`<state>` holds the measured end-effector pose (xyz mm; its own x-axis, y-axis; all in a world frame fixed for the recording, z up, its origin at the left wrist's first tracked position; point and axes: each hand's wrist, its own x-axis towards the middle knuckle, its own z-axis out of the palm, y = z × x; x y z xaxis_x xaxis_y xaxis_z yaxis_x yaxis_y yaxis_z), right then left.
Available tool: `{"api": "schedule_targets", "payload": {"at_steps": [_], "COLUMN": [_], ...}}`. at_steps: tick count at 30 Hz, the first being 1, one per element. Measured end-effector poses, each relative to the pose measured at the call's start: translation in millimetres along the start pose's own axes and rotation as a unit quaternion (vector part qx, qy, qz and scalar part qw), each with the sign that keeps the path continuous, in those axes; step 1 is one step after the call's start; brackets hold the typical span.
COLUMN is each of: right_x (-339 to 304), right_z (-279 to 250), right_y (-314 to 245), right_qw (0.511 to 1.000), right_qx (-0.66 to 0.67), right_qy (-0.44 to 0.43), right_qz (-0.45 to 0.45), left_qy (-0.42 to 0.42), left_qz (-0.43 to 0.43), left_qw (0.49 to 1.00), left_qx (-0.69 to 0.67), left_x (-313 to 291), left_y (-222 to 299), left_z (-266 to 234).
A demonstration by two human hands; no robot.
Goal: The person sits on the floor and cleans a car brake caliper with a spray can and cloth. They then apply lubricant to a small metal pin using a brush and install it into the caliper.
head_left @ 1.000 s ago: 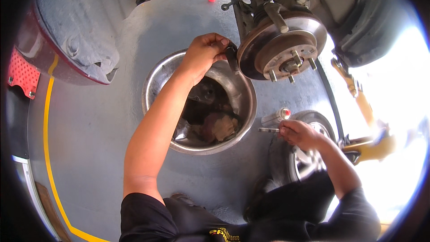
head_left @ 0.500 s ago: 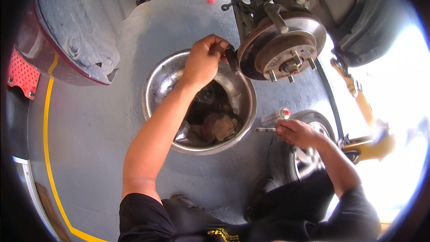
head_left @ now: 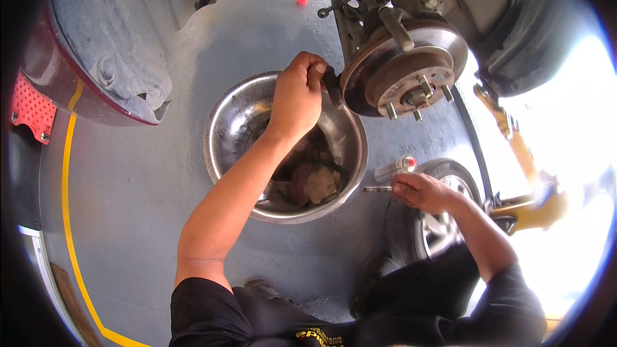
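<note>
Clasping rod (head_left: 377, 189) in closed right hand (head_left: 421, 193) | holding curled left hand (head_left: 299, 97) by disc (head_left: 384, 78), left edge, hold unclear | noting wheel (head_left: 432, 229) unmounted

Yellow lettering (head_left: 315, 336) appears upside down on the front of the black shirt (head_left: 212, 311), only partly in view. Faint marks on the brake disc (head_left: 397, 88) are too small to read.
</note>
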<state>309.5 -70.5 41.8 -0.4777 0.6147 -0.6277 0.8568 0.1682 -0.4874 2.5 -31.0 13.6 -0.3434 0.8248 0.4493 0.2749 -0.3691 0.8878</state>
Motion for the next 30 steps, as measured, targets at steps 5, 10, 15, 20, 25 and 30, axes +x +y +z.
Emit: {"api": "schedule_targets", "payload": {"at_steps": [5, 10, 15, 20, 25, 30], "right_x": [-0.7, -0.9, 0.0, 2.5, 3.0, 6.7], "right_z": [2.9, 1.6, 2.1, 3.4, 3.3, 2.7], "right_y": [0.6, -6.0, -8.8, -8.5, -5.9, -5.6], "right_qw": [1.0, 1.0, 1.0, 1.0, 1.0, 0.999], "right_qx": [0.001, -0.008, -0.011, -0.01, -0.02, -0.035], "right_qy": [0.01, 0.004, 0.004, 0.005, 0.01, 0.017], "right_qz": [-0.026, -0.024, -0.013, -0.017, -0.015, -0.001], "left_qy": [-0.009, -0.05, -0.127, -0.164, -0.158, -0.135], "left_qz": [0.015, 0.012, -0.023, -0.104, -0.197, -0.191], "left_qw": [1.0, 0.998, 0.982, 0.944, 0.895, 0.878], "left_qx": [0.022, -0.033, -0.139, -0.266, -0.368, -0.418], "left_x": [1.5, 5.4, 15.5, 20.0, 23.2, 23.1], "left_y": [3.5, -5.4, -13.0, -20.3, -24.8, -29.5], "left_z": [-1.6, -10.7, -27.1, -29.1, -25.1, -27.0]}}
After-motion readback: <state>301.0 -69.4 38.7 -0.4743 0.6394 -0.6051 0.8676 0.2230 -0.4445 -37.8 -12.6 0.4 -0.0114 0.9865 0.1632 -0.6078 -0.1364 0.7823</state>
